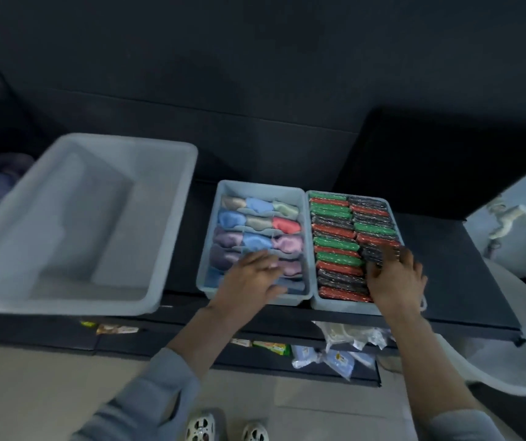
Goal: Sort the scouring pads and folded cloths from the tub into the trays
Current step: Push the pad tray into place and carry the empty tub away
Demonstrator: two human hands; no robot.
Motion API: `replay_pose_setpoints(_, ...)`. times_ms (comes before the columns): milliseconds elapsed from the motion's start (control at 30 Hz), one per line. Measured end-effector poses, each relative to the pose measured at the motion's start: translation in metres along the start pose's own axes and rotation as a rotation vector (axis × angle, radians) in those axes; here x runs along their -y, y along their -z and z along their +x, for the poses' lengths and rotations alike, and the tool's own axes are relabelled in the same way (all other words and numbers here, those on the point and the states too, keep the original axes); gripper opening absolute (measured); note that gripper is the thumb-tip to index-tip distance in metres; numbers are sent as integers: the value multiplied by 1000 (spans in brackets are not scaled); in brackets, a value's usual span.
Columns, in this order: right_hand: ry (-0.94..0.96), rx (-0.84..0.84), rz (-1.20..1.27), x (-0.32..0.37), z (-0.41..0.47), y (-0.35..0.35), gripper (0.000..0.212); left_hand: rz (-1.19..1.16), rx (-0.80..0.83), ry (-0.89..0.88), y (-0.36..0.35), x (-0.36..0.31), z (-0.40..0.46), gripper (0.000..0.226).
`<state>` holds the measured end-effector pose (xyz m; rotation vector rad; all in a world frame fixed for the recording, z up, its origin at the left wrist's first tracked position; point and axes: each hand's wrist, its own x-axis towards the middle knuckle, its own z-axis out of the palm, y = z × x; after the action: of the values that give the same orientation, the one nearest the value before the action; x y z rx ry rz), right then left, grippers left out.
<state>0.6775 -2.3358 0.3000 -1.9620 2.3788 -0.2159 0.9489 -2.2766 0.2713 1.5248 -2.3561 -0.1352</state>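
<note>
Both hands were busy at the trays on the counter (465, 281), the left hand (250, 281) spread flat on the folded cloths (256, 222), the right hand (396, 280) closed on a dark scouring pad (374, 253), best slid upright into its row beside the emptied tub (77, 218); no writing was legible.

Both arms stretched forward in grey sleeves, left hand (252, 278) laid flat with fingers spread, right hand (393, 278) bent, fingers curled down.

Grey sleeves (147, 396), white perforated shoes (201, 428)
</note>
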Motion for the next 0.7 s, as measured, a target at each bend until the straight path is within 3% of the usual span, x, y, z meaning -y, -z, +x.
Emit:
replay_pose_setpoints(100,186,-95,133,40,-14,5,42,39,-183,85,46,46,-28,29)
replay_pose_setpoints(233,446,-92,342,116,-39,6,38,61,-407,371,107,124,-73,27)
replay_pose_setpoints(400,474,92,418,230,-70,-7,39,213,-211,555,140,240,-124,46)
replay_pose_setpoints(533,320,241,473,313,-84,-19,49,219,50,898,153,299,-145,66)
replay_pose_setpoints(700,104,349,430,366,-84,-26,42,-1,95,941,162,338,-156,80)
